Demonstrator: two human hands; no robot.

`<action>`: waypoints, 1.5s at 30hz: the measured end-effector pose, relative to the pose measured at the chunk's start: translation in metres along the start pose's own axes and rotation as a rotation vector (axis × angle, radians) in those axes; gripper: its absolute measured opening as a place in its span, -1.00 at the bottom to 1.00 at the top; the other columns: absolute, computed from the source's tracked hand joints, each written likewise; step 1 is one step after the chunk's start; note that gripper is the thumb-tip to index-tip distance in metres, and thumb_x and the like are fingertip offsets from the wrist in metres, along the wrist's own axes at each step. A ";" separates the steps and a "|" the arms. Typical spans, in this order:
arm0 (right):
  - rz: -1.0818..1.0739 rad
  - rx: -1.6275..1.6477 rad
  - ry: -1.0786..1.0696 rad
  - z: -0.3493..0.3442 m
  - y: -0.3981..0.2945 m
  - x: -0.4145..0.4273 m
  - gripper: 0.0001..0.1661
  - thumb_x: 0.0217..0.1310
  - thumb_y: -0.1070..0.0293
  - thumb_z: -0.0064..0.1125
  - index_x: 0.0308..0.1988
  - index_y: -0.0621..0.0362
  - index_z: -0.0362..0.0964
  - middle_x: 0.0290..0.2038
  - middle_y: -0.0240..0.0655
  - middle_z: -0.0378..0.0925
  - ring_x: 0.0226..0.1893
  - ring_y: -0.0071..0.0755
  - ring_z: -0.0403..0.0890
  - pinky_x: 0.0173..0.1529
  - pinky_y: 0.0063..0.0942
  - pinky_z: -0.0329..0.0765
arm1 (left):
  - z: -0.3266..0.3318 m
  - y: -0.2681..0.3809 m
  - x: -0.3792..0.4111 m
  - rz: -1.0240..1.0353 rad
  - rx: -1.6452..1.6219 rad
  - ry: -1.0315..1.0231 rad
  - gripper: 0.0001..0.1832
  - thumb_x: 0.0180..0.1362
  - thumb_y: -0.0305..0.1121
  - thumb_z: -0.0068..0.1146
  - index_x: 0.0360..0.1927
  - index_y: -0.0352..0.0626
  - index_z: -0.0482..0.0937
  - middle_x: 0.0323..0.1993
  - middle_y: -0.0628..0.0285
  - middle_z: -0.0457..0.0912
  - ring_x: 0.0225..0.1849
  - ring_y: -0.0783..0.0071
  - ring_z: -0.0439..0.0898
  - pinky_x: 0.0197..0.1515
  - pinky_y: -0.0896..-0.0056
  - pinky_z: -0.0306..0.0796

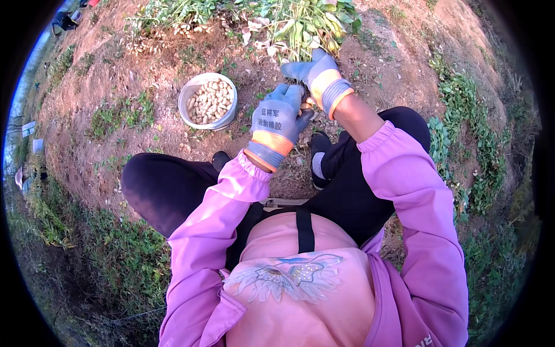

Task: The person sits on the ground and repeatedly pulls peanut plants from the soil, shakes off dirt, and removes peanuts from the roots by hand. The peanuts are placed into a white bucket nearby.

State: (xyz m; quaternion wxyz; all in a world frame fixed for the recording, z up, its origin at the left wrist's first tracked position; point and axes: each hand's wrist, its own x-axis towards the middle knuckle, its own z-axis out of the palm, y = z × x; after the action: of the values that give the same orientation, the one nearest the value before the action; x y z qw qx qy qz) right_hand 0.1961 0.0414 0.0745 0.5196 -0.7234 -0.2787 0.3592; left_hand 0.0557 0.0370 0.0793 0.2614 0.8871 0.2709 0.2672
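My right hand (320, 74), in a blue-grey work glove with an orange cuff, grips the stems of a leafy peanut plant (299, 37). The plant's foliage spreads on the ground beyond the hand. Just below and to the left, my left hand (277, 110), gloved alike, has its fingers curled at the root end. A few pale peanut pods (308, 104) show beside its thumb and fingers; the rest of the root end is hidden by the gloves. Left of this hand, a white plastic bucket (183, 108) stands upright on the soil, partly filled with peanuts in the shell (211, 102).
Pulled peanut plants (173, 17) lie at the top with pods on their roots (151, 41). My bent knees (162, 191) flank the work. Vines (481, 143) run along the right, and weeds (125, 256) grow at lower left. A person (64, 21) is far off at upper left.
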 end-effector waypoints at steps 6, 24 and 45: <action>0.026 -0.028 0.010 0.000 -0.005 -0.004 -0.30 -0.28 0.45 0.32 -0.12 0.54 0.17 -0.34 -0.11 0.47 -0.40 -0.33 0.51 -0.35 -0.41 0.45 | 0.005 -0.004 -0.002 0.024 0.027 0.065 -0.75 -0.18 -0.35 0.18 -0.41 -0.20 0.41 -0.50 0.08 0.46 -0.47 0.17 0.50 -0.45 0.27 0.37; 0.064 0.008 0.075 -0.006 -0.001 0.004 0.00 -0.29 0.44 0.35 0.08 0.60 -0.08 -0.20 0.00 0.45 -0.18 -0.29 0.48 -0.11 -0.49 0.40 | -0.002 -0.014 -0.011 -0.310 -1.056 0.039 -0.92 0.04 -0.53 -0.21 -0.40 -0.18 0.36 -0.52 0.31 0.48 -0.60 0.69 0.34 -0.57 0.67 0.26; 0.092 -0.022 -0.054 -0.001 -0.001 0.001 -0.09 -0.27 0.19 0.33 0.04 0.49 0.12 -0.03 0.11 0.32 0.00 -0.12 0.38 0.06 -0.39 0.28 | 0.000 -0.006 -0.005 -0.355 -0.665 -0.124 -0.82 0.00 -0.33 0.09 -0.53 -0.24 0.47 -0.72 0.44 0.37 -0.66 0.73 0.28 -0.60 0.65 0.18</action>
State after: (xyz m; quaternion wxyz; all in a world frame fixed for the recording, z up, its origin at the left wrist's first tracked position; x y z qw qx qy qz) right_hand 0.1975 0.0413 0.0756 0.4869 -0.7310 -0.2632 0.3991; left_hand 0.0498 0.0380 0.0742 0.5930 0.7077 0.3023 0.2369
